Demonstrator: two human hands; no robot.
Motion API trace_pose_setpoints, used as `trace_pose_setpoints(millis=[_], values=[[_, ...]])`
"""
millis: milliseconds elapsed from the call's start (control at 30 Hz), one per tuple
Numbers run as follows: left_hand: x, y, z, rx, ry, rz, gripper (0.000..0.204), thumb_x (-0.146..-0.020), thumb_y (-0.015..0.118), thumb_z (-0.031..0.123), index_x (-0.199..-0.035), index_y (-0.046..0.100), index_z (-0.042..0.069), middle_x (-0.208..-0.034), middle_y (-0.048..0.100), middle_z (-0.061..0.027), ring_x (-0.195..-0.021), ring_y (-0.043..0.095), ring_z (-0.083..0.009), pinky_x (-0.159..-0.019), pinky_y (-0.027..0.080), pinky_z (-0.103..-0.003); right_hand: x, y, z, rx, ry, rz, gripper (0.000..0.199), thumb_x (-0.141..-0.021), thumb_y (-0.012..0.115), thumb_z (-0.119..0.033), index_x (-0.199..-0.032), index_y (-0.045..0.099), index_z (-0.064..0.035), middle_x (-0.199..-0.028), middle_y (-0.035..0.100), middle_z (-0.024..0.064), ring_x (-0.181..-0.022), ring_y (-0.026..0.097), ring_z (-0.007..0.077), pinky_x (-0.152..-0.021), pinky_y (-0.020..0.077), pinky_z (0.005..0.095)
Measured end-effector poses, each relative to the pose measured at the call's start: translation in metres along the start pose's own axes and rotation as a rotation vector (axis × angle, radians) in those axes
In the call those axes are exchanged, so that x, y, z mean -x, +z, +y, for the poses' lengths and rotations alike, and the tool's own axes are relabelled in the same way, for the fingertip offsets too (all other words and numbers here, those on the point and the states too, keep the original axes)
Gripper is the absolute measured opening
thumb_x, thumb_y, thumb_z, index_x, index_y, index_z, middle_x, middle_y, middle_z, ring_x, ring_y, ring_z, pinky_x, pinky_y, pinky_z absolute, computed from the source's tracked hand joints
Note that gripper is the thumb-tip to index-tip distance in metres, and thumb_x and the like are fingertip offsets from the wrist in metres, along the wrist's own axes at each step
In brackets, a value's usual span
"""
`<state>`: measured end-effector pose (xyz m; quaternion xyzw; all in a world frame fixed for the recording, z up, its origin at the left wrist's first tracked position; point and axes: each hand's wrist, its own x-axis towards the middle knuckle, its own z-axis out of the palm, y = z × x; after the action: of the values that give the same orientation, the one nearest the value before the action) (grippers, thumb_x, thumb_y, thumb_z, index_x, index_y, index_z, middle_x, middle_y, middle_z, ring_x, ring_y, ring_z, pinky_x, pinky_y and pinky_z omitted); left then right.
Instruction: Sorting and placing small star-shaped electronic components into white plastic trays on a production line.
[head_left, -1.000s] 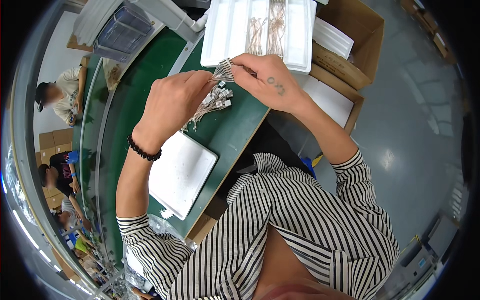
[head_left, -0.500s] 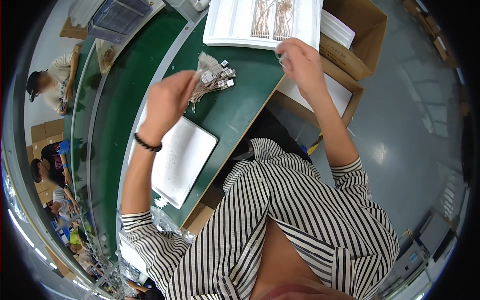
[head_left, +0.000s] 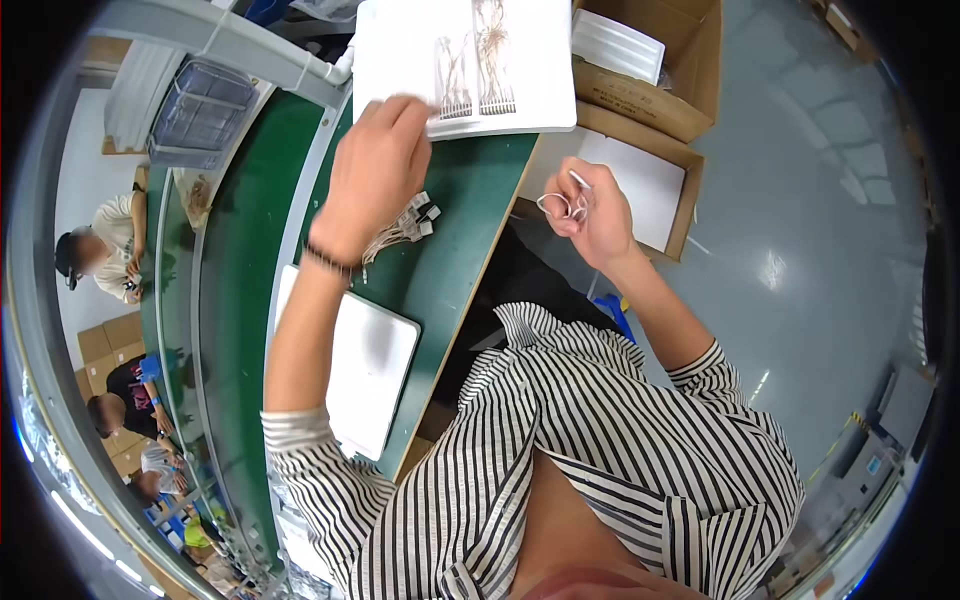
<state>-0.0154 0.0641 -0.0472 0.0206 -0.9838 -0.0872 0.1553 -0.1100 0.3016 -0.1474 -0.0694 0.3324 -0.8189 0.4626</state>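
My left hand is raised over the near edge of the white foam tray. Its fingers are curled together, and what they pinch, if anything, is hidden. Beside its fingertips, thin brownish wires lie in bundles in the tray, with comb-like rows at their near ends. My right hand is closed around a thin white cable, which loops out from the fingers, off the table's right edge. Below my left hand, partly covered by it, a pile of cables with white tags rests on the green table.
A white tray lies on the green table, by my left forearm. Open cardboard boxes stand to the right of the table, with white foam inside. Across a green conveyor, several people sit at work on the far left.
My left hand has moved away from the tagged cable pile, up to the foam tray. My right hand has dropped away from the tray, and the view has shifted.
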Motion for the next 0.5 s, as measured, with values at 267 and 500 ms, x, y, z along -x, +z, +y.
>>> trace_pose_setpoints(millis=[267,500], values=[[-0.082,0.024,-0.072,-0.206,0.443,-0.377,0.033,-0.080,0.065,0.009,-0.113,0.066,0.007,-0.121,0.065,-0.0083,-0.114,0.054,-0.0302,-0.102,0.047,-0.039,-0.004,0.008,-0.004,0.046,0.056,0.148,0.025,-0.098,0.051,-0.020,-0.076,0.049,-0.0074,-0.074,0.061,0.0123,-0.050,0.037,0.0099,-0.046,0.0239,0.0219],[-0.107,0.010,-0.052,-0.345,0.552,-0.473,0.031,-0.077,0.065,0.010,-0.107,0.066,0.008,-0.106,0.063,-0.0106,-0.110,0.054,-0.0290,-0.100,0.044,-0.038,-0.025,0.010,0.010,-0.068,0.099,0.182,0.018,-0.097,0.055,-0.016,-0.082,0.058,-0.0055,-0.082,0.067,0.0104,-0.049,0.040,0.0073,-0.045,0.0244,0.0203]])
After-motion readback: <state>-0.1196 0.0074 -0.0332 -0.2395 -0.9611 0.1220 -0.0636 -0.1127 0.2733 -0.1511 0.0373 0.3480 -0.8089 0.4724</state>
